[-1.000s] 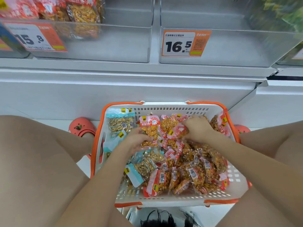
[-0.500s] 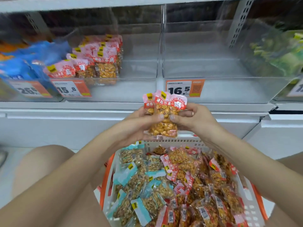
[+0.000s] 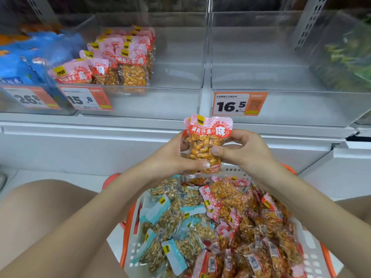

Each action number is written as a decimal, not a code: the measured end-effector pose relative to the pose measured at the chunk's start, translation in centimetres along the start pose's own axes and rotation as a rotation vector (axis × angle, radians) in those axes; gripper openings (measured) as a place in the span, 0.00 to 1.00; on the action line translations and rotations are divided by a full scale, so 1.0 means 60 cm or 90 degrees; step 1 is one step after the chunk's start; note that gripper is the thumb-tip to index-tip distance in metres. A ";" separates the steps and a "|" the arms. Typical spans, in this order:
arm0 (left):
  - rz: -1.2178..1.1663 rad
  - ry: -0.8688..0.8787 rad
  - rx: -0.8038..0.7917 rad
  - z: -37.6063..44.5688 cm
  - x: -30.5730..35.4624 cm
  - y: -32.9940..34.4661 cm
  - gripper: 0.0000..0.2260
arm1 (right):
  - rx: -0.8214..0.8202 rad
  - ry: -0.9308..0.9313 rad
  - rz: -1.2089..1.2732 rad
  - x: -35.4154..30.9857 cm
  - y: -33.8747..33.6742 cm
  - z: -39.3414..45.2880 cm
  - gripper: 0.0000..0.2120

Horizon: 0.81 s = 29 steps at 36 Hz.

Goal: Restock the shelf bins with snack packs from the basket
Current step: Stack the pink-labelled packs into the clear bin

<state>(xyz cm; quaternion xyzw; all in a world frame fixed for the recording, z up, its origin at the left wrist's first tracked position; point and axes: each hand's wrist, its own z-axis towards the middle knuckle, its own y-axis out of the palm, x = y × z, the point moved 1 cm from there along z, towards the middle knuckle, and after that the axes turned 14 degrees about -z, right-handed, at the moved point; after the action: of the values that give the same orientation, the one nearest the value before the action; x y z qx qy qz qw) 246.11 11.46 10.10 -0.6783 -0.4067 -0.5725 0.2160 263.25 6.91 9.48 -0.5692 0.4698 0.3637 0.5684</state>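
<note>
A small stack of red-topped peanut packs (image 3: 204, 143) stands upright between both hands, above the basket and below the shelf's front edge. My left hand (image 3: 172, 157) grips its left side and bottom. My right hand (image 3: 241, 149) pinches its right side with thumb on the front. The white basket with orange rim (image 3: 125, 233) below holds several red-topped packs (image 3: 230, 199) and teal-topped packs (image 3: 172, 217). A clear bin (image 3: 180, 77) marked 15.8 has matching red packs (image 3: 120, 63) at its left; the clear bin marked 16.5 (image 3: 281, 81) holds nothing.
Blue bags (image 3: 24, 63) fill the bin at far left, green bags (image 3: 349, 63) the one at far right. Price tags 15.8 (image 3: 86, 99) and 16.5 (image 3: 239, 104) hang on the bin fronts. My bare knees flank the basket.
Both hands lifted red-topped packs out of the basket and brought them together in front of the shelf. In the last half second the packs have been squared into one stack.
</note>
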 end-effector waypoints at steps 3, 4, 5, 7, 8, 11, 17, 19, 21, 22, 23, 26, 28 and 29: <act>0.006 0.009 0.020 -0.010 -0.011 -0.005 0.28 | -0.013 0.004 0.003 0.005 0.012 -0.005 0.17; -0.001 0.012 0.032 -0.014 -0.013 -0.006 0.28 | -0.015 0.010 0.004 0.006 0.016 -0.006 0.20; -0.011 0.013 0.039 -0.017 -0.015 -0.007 0.28 | -0.011 0.014 0.006 0.006 0.019 -0.007 0.22; -0.025 0.009 0.046 -0.022 -0.017 -0.010 0.28 | 0.001 0.014 0.001 0.004 0.023 -0.009 0.26; -0.026 0.009 0.047 -0.024 -0.017 -0.011 0.28 | 0.006 0.016 -0.012 0.006 0.024 -0.009 0.30; -0.026 0.024 0.045 -0.028 -0.016 -0.013 0.27 | -0.010 0.049 -0.056 0.013 0.025 -0.008 0.39; -0.009 -0.008 -0.022 -0.028 -0.014 -0.014 0.21 | -0.175 0.038 0.062 0.022 0.029 -0.027 0.42; -0.005 -0.034 -0.041 -0.027 -0.011 -0.017 0.20 | -0.157 0.026 0.070 0.022 0.032 -0.030 0.37; 0.014 -0.062 -0.062 -0.027 -0.007 -0.018 0.20 | -0.160 0.023 0.076 0.019 0.035 -0.031 0.30; 0.028 -0.073 -0.072 -0.028 -0.004 -0.017 0.20 | -0.163 0.022 0.074 0.017 0.036 -0.032 0.28; 0.038 -0.083 -0.076 -0.028 -0.005 -0.017 0.21 | -0.164 0.027 0.072 0.016 0.036 -0.032 0.28; 0.053 -0.113 -0.091 -0.032 -0.006 -0.015 0.23 | -0.171 0.045 0.077 0.016 0.039 -0.030 0.31; 0.052 -0.120 -0.103 -0.035 -0.007 -0.012 0.22 | -0.163 0.056 0.063 0.018 0.039 -0.027 0.45; 0.053 -0.119 -0.104 -0.036 -0.007 -0.012 0.22 | -0.162 0.060 0.064 0.018 0.038 -0.026 0.49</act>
<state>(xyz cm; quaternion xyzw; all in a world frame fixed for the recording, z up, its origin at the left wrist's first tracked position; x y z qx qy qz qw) 244.24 10.11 10.09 -0.7603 -0.3487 -0.5286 0.1446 261.22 5.42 7.89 -0.6290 0.4738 0.4213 0.4498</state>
